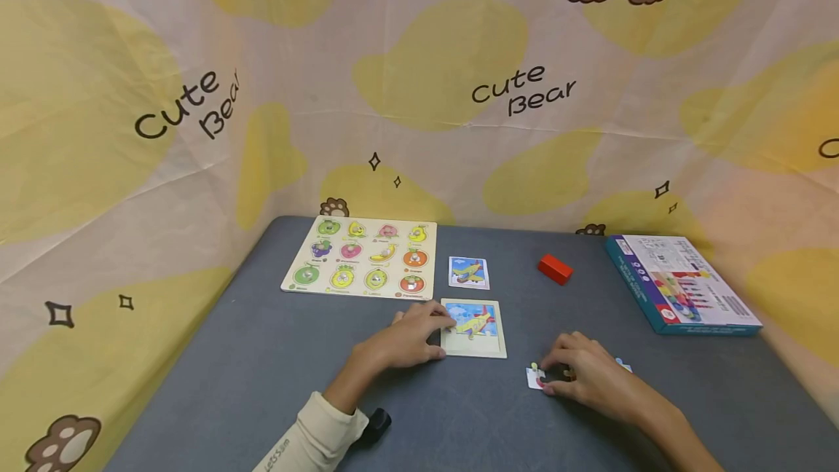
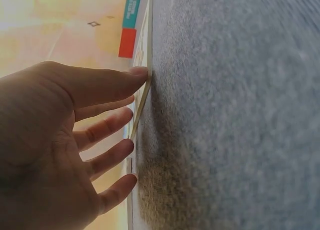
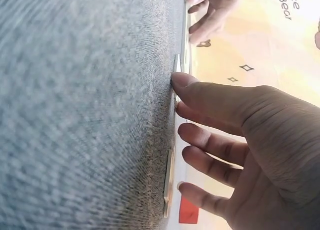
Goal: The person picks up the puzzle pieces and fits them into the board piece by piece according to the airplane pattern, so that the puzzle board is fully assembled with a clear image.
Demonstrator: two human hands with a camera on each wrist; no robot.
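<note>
My left hand rests at the left edge of a small wooden puzzle tray. Its thumb touches the near corner, and the fingers spread along the side and over the edge. Inside the tray, the upper part carries a yellow airplane picture; the lower strip is bare wood. To the right, my right hand pinches a white jigsaw piece between thumb and index finger, low at the table. Partly hidden by that hand is a blue piece. In the right wrist view, flat pieces lie below the fingers.
Behind the tray lies an airplane picture card, with a fruit puzzle board to its left. A red block and a teal-edged box stand at the back right. A black object is by the left sleeve.
</note>
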